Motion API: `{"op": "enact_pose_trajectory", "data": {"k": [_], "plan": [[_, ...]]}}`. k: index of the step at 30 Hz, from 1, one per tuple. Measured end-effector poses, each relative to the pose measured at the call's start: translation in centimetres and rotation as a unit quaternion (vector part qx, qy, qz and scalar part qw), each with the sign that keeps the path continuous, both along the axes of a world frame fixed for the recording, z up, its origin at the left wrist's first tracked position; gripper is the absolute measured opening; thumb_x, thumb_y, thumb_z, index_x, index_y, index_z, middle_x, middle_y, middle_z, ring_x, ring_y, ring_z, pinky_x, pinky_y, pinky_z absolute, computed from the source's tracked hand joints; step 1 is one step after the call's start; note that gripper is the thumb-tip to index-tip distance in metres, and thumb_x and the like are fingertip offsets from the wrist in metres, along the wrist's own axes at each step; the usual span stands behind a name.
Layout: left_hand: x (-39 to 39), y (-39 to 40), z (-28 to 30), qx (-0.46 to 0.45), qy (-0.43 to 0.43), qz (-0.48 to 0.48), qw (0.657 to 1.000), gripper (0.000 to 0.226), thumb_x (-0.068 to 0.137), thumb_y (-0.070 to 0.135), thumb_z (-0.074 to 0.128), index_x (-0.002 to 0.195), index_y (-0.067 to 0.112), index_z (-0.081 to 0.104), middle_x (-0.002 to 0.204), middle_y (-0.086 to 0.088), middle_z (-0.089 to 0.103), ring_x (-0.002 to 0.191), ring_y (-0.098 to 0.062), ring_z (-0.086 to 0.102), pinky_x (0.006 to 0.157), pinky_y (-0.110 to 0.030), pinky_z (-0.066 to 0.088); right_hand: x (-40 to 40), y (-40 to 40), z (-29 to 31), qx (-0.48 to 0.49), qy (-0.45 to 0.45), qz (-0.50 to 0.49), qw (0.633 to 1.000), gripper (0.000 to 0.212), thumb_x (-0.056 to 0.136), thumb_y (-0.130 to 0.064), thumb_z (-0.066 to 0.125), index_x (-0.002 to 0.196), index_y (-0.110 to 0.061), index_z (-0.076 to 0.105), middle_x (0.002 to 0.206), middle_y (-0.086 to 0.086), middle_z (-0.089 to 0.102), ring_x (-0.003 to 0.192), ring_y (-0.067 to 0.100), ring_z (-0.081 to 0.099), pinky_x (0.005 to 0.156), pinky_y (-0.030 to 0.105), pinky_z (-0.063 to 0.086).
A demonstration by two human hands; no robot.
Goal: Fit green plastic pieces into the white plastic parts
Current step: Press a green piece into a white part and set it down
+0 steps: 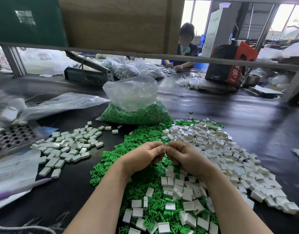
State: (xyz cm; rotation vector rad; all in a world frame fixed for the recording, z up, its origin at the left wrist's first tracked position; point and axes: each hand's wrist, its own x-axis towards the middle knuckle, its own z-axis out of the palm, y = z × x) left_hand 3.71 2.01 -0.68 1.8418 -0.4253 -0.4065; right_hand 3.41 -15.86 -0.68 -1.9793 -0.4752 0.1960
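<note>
left hand [146, 153] and right hand [181, 153] pinching small white part [166, 145], green pieces [140, 137] beneath

Two bare forearms, mine on this feed, no sleeves visible anywhere up to the bottom edge of the frame. Left hand [145, 155]: no glove, no ring, no watch or band at the wrist. Right hand [182, 156]: same, no glove, nothing on the wrist. Fingers [158, 149] short, nails trimmed short and unpainted as far as I can tell; the tips are small in frame and partly hidden. No tape, plasters or markings on either arm. Elbows and upper arms out of frame, so clothing above that I can't tell.
</note>
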Motion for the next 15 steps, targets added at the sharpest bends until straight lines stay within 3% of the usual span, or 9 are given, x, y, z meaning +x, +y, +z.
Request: {"op": "enact_pose_trajectory", "data": {"k": [5,10,13,15], "plan": [[0.0,-0.1,0.3,0.001,-0.025,0.014,1.000,0.024,0.105,0.020,0.042,0.085,0.013,0.053,0.069,0.005,0.047,0.060,-0.004,0.041,0.060,-0.014,0.036,0.0,0.3,0.0,0.020,0.001,-0.015,1.000,0.025,0.100,-0.014,0.052,0.086,0.007,0.053,0.062,-0.001,0.042,0.056,0.010,0.035,0.051,0.021,0.030],[0.7,0.8,0.6,0.051,-0.049,0.024,0.997,0.022,0.103,0.024,0.049,0.095,0.014,0.066,0.074,0.006,0.056,0.070,-0.008,0.049,0.067,-0.021,0.040,0.0,0.5,-0.2,0.036,-0.011,-0.016,0.999,0.024,0.100,-0.017,0.052,0.081,-0.002,0.057,0.060,-0.003,0.044,0.056,0.010,0.038,0.054,0.022,0.033],[1.0,0.9,0.7,0.022,-0.089,0.051,0.995,0.013,0.099,0.021,0.056,0.101,0.022,0.069,0.083,0.006,0.067,0.075,-0.002,0.058,0.073,-0.019,0.049,0.0,0.6,-0.1,0.065,-0.013,-0.012,0.998,0.027,0.100,-0.020,0.052,0.075,-0.011,0.057,0.057,-0.006,0.047,0.053,0.008,0.039,0.053,0.018,0.034],[1.0,0.9,0.7,-0.001,-0.103,0.062,0.993,0.011,0.097,0.015,0.059,0.101,0.016,0.070,0.078,0.006,0.067,0.069,0.000,0.059,0.067,-0.016,0.048,-0.1,0.6,0.0,0.093,-0.006,-0.015,0.996,0.028,0.098,-0.026,0.052,0.075,-0.012,0.058,0.055,-0.008,0.049,0.051,0.006,0.040,0.052,0.016,0.034]]}}
